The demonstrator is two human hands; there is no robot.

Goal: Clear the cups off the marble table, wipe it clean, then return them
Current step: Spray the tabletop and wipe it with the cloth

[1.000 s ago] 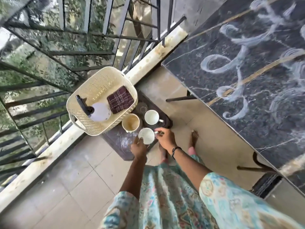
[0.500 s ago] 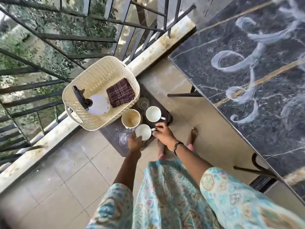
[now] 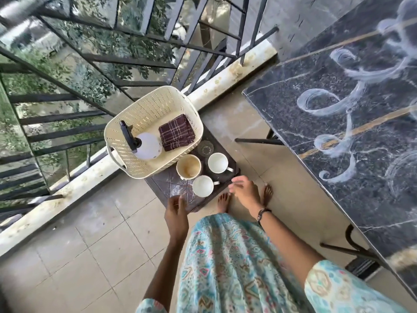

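No text, label, brand name, number or sign can be read anywhere in this view.

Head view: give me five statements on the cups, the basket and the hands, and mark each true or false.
1. Three cups stand on the dark stool. True: the stained cup, the far white cup and the near white cup.
2. The right hand grips a cup handle. False: it is open and touches no cup.
3. The checked cloth lies in the cream basket. True.
4. The spray bottle stands on the marble table. False: it is in the basket.
5. The left hand holds the cloth. False: it holds nothing.
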